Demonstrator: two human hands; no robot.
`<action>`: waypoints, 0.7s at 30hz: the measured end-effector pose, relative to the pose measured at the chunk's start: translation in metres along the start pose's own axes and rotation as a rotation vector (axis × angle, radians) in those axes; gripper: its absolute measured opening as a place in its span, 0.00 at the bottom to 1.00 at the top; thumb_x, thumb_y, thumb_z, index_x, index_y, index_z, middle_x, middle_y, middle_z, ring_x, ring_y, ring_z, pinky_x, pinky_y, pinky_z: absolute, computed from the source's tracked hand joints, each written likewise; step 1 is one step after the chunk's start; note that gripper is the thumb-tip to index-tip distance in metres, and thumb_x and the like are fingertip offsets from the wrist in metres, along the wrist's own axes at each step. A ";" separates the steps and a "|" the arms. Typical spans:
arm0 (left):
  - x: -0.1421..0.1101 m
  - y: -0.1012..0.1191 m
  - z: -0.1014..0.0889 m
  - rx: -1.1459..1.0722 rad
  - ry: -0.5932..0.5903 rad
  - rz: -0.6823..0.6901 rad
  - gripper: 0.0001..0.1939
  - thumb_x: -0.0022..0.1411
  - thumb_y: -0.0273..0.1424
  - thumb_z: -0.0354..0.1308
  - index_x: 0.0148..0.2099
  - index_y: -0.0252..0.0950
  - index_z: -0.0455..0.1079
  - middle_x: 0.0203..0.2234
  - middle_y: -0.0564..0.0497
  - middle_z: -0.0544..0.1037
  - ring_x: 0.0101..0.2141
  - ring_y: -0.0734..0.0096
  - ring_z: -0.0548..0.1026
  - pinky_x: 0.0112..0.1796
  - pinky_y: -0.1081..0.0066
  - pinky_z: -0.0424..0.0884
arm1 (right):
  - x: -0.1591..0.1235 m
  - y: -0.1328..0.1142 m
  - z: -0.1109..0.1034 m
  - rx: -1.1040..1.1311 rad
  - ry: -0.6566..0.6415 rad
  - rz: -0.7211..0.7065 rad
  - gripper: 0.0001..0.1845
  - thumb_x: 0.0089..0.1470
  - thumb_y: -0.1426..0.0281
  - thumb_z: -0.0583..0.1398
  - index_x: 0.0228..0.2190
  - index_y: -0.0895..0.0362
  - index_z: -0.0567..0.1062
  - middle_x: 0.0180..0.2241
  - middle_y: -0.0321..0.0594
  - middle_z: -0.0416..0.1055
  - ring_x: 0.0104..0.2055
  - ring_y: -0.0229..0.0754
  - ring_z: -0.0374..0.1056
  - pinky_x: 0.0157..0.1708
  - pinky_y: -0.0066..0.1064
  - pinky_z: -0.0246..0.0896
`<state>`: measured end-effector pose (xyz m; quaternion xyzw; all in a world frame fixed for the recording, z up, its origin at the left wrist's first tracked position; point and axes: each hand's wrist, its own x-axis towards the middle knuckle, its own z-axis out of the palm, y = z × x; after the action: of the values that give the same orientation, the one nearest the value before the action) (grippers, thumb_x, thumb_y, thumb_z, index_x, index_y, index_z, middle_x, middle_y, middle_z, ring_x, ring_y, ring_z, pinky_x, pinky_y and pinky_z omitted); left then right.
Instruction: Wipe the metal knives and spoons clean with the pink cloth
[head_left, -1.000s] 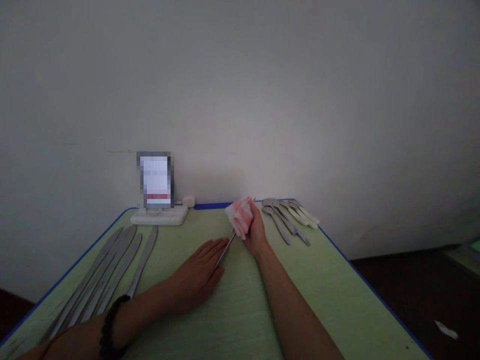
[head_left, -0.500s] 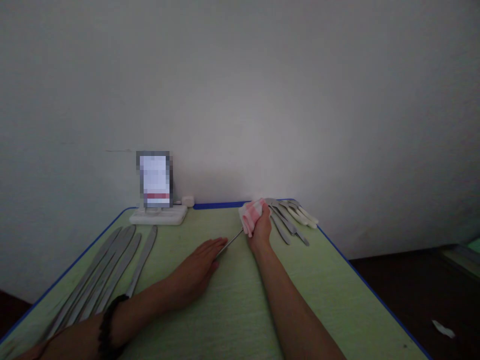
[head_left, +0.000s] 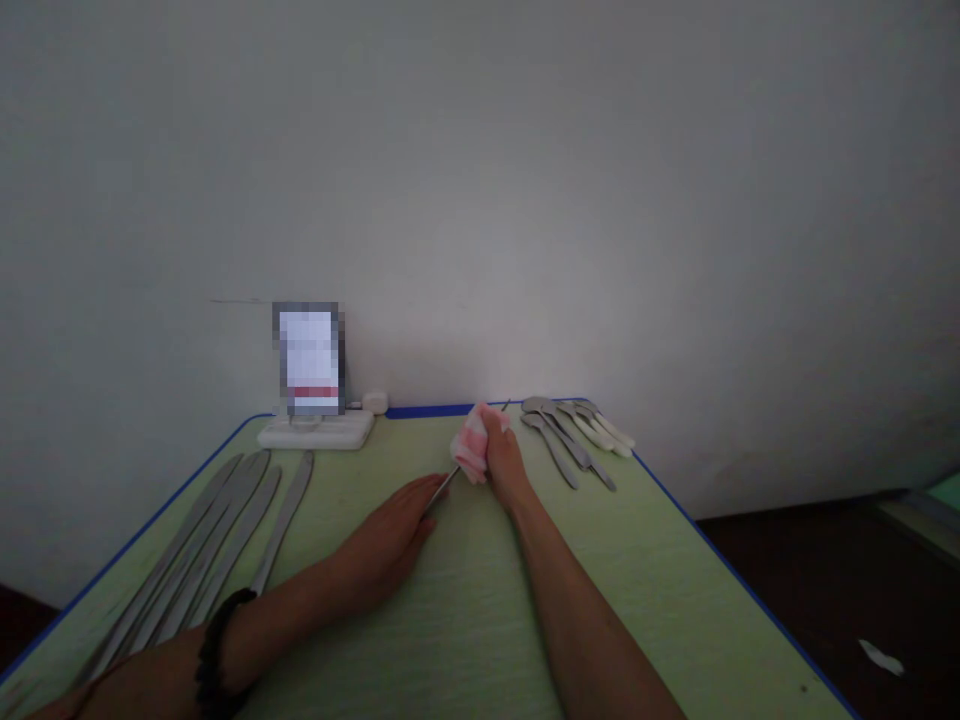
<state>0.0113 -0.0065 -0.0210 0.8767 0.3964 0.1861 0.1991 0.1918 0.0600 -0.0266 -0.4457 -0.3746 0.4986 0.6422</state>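
In the head view, my left hand [head_left: 394, 540] is closed on the near end of a slim metal table knife [head_left: 444, 487], which is seen edge-on and slants away to the right. A pink-and-white checked cloth [head_left: 471, 450] is folded around the knife farther along, gripped by my right hand [head_left: 506, 460]. Beyond the cloth the knife's thin far tip pokes out. My fingers and the cloth hide the rest of it.
Several table knives [head_left: 202, 550] lie side by side at the left. Metal spoons [head_left: 559, 450] and white-handled cutlery [head_left: 600, 430] lie at the back right. A lit, blurred screen [head_left: 309, 360] stands on a white stand [head_left: 315, 433] near the wall, beside a white plug [head_left: 375, 403]. The green table [head_left: 465, 620] has blue edging.
My right hand and the cloth have slid along the knife toward my left hand, baring the far tip. My left hand has barely moved.
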 end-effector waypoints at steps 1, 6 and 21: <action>0.000 0.000 0.000 -0.001 0.002 0.004 0.24 0.64 0.27 0.42 0.62 0.35 0.50 0.58 0.43 0.62 0.57 0.63 0.61 0.57 0.58 0.57 | 0.000 0.000 0.000 -0.019 0.002 0.006 0.19 0.46 0.54 0.57 0.24 0.58 0.71 0.14 0.32 0.67 0.16 0.35 0.60 0.15 0.24 0.51; -0.002 0.002 0.000 0.044 -0.004 0.058 0.24 0.65 0.31 0.44 0.62 0.35 0.51 0.59 0.43 0.61 0.58 0.63 0.59 0.58 0.58 0.56 | 0.000 -0.005 0.004 0.102 0.050 0.053 0.14 0.44 0.58 0.58 0.24 0.57 0.72 0.17 0.32 0.69 0.18 0.35 0.62 0.18 0.25 0.56; -0.001 0.000 -0.001 0.148 -0.076 0.170 0.24 0.66 0.38 0.45 0.62 0.38 0.54 0.61 0.49 0.58 0.61 0.61 0.52 0.59 0.58 0.53 | 0.004 -0.013 -0.001 0.498 0.113 0.134 0.14 0.46 0.57 0.56 0.24 0.55 0.69 0.20 0.34 0.71 0.20 0.37 0.66 0.17 0.27 0.60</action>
<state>0.0101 -0.0071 -0.0206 0.9259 0.3253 0.1390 0.1322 0.1976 0.0627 -0.0149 -0.3250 -0.1736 0.5914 0.7173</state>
